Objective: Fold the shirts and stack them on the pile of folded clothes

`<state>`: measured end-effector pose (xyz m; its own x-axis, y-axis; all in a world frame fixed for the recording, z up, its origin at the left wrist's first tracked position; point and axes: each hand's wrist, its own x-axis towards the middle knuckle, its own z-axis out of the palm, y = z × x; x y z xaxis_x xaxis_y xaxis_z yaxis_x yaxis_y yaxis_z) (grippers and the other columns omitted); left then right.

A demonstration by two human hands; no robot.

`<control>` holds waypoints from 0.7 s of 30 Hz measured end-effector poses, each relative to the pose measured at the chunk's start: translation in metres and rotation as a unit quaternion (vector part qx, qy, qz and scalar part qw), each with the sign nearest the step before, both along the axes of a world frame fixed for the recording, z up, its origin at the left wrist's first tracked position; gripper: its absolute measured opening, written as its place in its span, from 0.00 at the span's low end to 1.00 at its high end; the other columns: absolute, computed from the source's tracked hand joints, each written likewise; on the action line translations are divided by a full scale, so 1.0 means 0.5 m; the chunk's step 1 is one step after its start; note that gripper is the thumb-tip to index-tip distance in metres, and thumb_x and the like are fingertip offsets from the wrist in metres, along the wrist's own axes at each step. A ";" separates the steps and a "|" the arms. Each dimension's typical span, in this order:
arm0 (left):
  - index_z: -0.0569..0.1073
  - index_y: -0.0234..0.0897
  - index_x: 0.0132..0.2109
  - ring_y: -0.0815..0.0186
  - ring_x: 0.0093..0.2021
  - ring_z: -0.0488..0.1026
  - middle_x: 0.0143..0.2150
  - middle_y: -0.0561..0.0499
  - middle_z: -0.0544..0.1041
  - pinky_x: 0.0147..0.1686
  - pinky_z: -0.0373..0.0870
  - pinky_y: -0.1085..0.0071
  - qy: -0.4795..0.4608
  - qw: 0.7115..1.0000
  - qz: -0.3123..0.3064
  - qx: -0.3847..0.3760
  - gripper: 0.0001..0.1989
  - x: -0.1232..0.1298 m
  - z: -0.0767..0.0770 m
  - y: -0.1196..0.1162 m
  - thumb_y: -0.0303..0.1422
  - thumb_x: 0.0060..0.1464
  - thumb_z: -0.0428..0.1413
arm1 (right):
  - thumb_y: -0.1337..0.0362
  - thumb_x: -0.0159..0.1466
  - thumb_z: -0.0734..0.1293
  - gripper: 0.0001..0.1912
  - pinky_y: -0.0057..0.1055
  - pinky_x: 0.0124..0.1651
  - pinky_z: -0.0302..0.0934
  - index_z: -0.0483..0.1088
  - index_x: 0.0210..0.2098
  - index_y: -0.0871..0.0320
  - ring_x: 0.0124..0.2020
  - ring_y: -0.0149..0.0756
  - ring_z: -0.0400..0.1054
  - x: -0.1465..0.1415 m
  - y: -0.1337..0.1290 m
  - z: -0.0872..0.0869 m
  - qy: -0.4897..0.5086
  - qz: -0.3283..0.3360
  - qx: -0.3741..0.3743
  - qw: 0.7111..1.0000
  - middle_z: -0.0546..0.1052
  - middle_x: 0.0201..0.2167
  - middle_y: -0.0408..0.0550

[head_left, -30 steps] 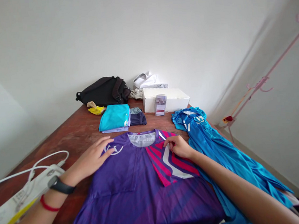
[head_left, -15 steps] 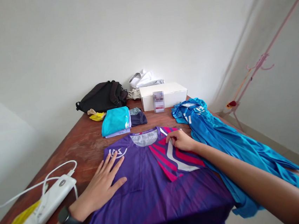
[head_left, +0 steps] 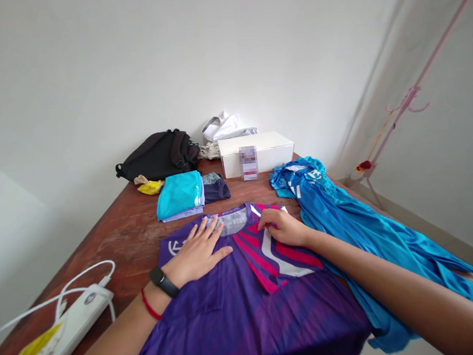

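Left hand (head_left: 200, 253) rests spread on the shirt (head_left: 251, 327); the striped sleeve (head_left: 272, 260) lies at its 3 o'clock, beneath the curled right hand (head_left: 285, 227), pinch indeterminable.

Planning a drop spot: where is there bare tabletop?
Largest: wooden table left of the purple shirt, between power strip and folded teal cloth. Smaller: in front of the white box, between the dark folded cloth and the blue garments. Crowded: the back, with backpack and box, and the right side, under the blue garments.
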<state>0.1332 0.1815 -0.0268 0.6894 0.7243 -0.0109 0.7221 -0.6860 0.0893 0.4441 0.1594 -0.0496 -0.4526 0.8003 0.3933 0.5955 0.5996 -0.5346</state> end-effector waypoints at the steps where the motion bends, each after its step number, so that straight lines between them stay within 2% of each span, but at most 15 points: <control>1: 0.52 0.38 0.75 0.45 0.76 0.40 0.77 0.42 0.47 0.70 0.49 0.44 -0.003 1.000 0.000 -0.001 0.41 0.004 -0.008 0.003 0.59 0.67 0.40 | 0.77 0.58 0.61 0.18 0.38 0.51 0.68 0.79 0.40 0.59 0.45 0.42 0.74 -0.003 -0.004 0.004 -0.014 0.016 0.010 1.000 0.80 0.41 0.53; 4: 0.52 0.40 0.75 0.44 0.76 0.42 0.77 0.42 0.48 0.70 0.51 0.43 -0.018 1.000 -0.007 -0.003 0.40 0.006 -0.033 0.004 0.59 0.67 0.40 | 0.66 0.67 0.65 0.15 0.44 0.61 0.64 0.78 0.51 0.58 0.56 0.46 0.70 -0.016 -0.016 0.014 -0.065 0.054 0.015 0.996 0.76 0.54 0.57; 7: 0.51 0.40 0.76 0.45 0.76 0.42 0.77 0.42 0.48 0.70 0.51 0.44 -0.035 0.999 -0.016 -0.004 0.40 0.000 -0.048 -0.003 0.58 0.67 0.40 | 0.53 0.68 0.67 0.26 0.53 0.68 0.55 0.71 0.63 0.57 0.67 0.53 0.61 -0.028 -0.023 0.014 -0.127 0.076 -0.006 0.989 0.67 0.67 0.60; 9: 0.51 0.39 0.75 0.46 0.76 0.42 0.77 0.41 0.48 0.70 0.50 0.44 -0.041 0.999 -0.018 0.000 0.40 -0.003 -0.049 -0.010 0.58 0.67 0.41 | 0.47 0.67 0.68 0.34 0.58 0.71 0.47 0.65 0.68 0.54 0.72 0.58 0.53 -0.032 -0.025 0.010 -0.162 0.086 -0.022 0.983 0.60 0.72 0.59; 14: 0.53 0.39 0.75 0.45 0.76 0.42 0.77 0.41 0.48 0.70 0.51 0.44 -0.041 0.999 -0.028 0.013 0.40 -0.003 -0.038 -0.027 0.58 0.67 0.40 | 0.41 0.66 0.67 0.42 0.64 0.73 0.35 0.54 0.73 0.51 0.75 0.62 0.39 -0.037 -0.027 0.003 -0.201 0.103 -0.057 0.973 0.50 0.75 0.57; 21: 0.52 0.36 0.75 0.43 0.76 0.40 0.77 0.38 0.45 0.69 0.51 0.41 -0.044 0.999 -0.021 0.011 0.42 0.011 -0.054 -0.036 0.59 0.67 0.40 | 0.42 0.67 0.66 0.43 0.68 0.71 0.30 0.51 0.74 0.49 0.76 0.63 0.34 -0.044 -0.033 0.006 -0.204 0.095 -0.075 0.971 0.47 0.76 0.56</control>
<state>0.1388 0.1634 -0.0540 0.7171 0.6937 0.0672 0.6822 -0.7184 0.1362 0.4222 0.1430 -0.0466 -0.6922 0.7208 0.0358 0.6620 0.6539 -0.3663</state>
